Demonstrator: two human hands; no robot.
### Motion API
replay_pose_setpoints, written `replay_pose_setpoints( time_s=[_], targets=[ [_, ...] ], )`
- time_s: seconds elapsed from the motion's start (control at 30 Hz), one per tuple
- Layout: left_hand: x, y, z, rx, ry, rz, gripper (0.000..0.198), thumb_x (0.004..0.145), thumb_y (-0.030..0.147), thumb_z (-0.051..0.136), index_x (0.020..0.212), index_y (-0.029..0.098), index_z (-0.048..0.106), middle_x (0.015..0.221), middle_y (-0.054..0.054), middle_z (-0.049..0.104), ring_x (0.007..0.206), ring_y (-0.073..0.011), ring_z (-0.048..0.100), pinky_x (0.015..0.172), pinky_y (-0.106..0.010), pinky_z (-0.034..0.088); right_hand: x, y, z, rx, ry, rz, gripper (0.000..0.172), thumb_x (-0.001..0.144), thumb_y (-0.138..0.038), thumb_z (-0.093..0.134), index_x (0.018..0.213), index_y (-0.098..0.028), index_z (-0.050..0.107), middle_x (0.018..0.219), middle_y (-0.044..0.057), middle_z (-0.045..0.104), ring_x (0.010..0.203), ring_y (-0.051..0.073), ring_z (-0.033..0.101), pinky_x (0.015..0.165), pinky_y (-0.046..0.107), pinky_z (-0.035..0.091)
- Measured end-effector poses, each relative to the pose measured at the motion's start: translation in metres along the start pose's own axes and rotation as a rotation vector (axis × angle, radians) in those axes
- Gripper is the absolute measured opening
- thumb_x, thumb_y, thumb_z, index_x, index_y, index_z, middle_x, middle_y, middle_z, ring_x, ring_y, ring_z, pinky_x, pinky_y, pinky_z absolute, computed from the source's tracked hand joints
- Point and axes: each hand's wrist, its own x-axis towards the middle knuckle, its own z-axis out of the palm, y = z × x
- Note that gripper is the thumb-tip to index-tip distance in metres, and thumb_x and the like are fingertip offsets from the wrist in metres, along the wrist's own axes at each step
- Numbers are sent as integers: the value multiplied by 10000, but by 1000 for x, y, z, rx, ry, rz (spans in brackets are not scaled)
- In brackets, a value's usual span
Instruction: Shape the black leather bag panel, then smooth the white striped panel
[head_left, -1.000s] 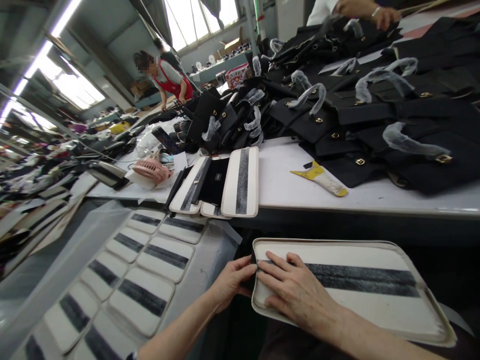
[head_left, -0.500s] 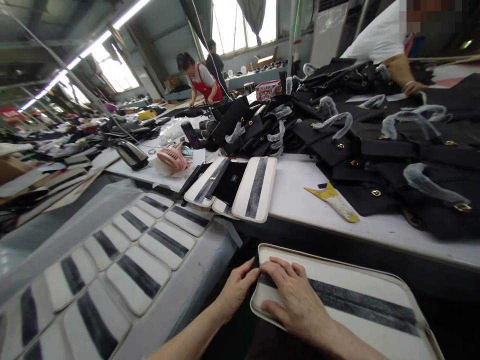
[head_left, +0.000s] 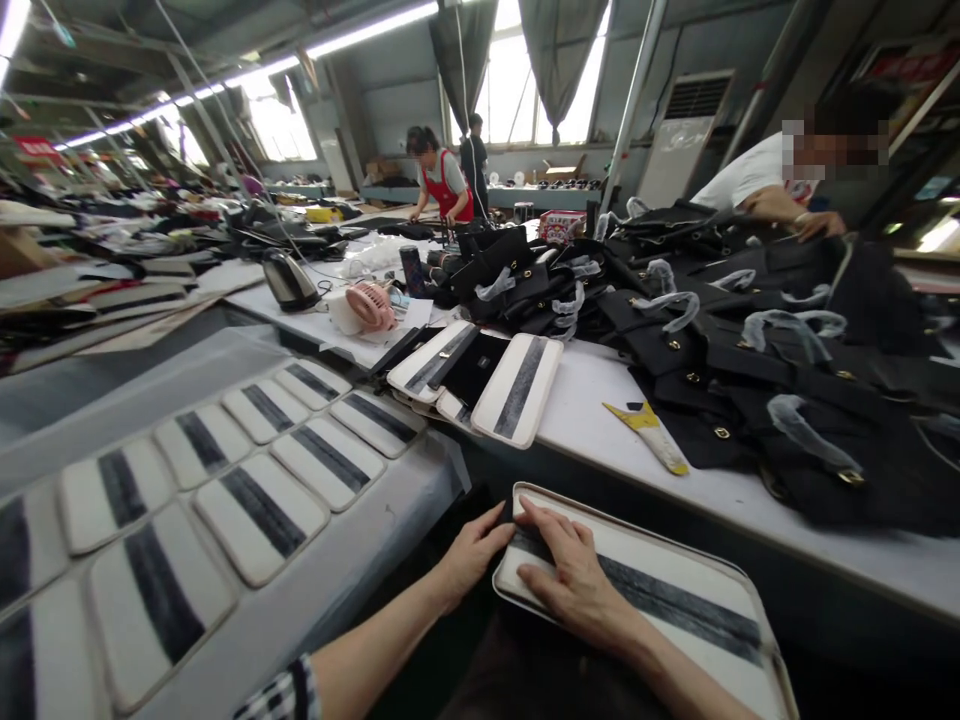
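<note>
A white panel (head_left: pixel 637 549) with rounded corners, a raised rim and a dark band (head_left: pixel 690 605) along its middle lies in front of me at the table edge. My right hand (head_left: pixel 574 575) rests on its left end, fingers spread over the band. At the panel's left short edge, my left hand (head_left: pixel 474 550) has thumb and forefinger pinched on a small black strip (head_left: pixel 507 514). How far that strip runs under the panel is hidden. Just beyond, an opened black bag (head_left: pixel 472 372) with similar white banded panels (head_left: pixel 541 400) hangs slightly over the table edge.
Rows of white banded panels (head_left: pixel 259 515) cover the surface at left. On the white table (head_left: pixel 577 385) lie a yellow-and-white pointed tool (head_left: pixel 649 435), a pink fan (head_left: pixel 370 305), a kettle (head_left: pixel 289 282) and piled black bags (head_left: pixel 675 370). A co-worker's hand (head_left: pixel 819 225) touches the pile.
The camera view has shifted, so the background sits lower and the co-worker at right shows differently. Both my hands stay at the same end of the panel, with only slight finger movement.
</note>
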Motion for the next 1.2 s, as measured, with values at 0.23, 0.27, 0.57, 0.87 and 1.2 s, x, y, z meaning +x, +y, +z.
replay_pose_setpoints(
  time_s=[0.23, 0.27, 0.57, 0.87, 1.2],
  targets=[
    [3, -11, -5, -19, 12, 13, 528, 847, 407, 656, 1335, 223, 571, 1349, -48, 600, 1238, -300, 535, 1087, -433, 359, -1, 14, -3, 523, 140, 67, 384, 949, -419, 451, 1250, -216, 575, 1476, 112, 445, 1346, 254, 433, 1122, 479, 342],
    [3, -11, -6, -16, 14, 15, 534, 843, 407, 663, 1335, 223, 572, 1350, -48, 600, 1239, -299, 536, 1087, -427, 361, -2, 18, -3, 545, 184, 74, 368, 936, -427, 476, 1210, -211, 592, 1469, 121, 451, 1336, 266, 448, 1107, 482, 367],
    [7, -8, -8, 51, 19, 11, 527, 842, 392, 671, 1329, 215, 579, 1394, -60, 560, 1303, -299, 479, 1126, -419, 317, -11, 3, 0, -56, 241, -49, 289, 900, -199, 524, 1171, -163, 616, 1445, 117, 477, 1405, 260, 339, 1161, 481, 324],
    [13, -11, -10, 167, -17, -60, 640, 873, 443, 622, 1439, 210, 437, 1506, -74, 427, 1396, -274, 364, 1170, -396, 263, -34, 9, -1, -282, 51, 116, 638, 929, -319, 539, 1505, -165, 312, 1583, 75, 234, 1463, 282, 189, 1185, 534, 248],
    [36, 20, -16, 1145, -136, 556, 435, 880, 326, 586, 1307, 364, 512, 1496, -17, 374, 1389, -302, 333, 1125, -548, 310, -114, 47, -58, 350, 1143, 391, 387, 914, -375, 580, 1282, -258, 560, 1425, 67, 501, 1341, 241, 426, 1159, 437, 293]
  ],
)
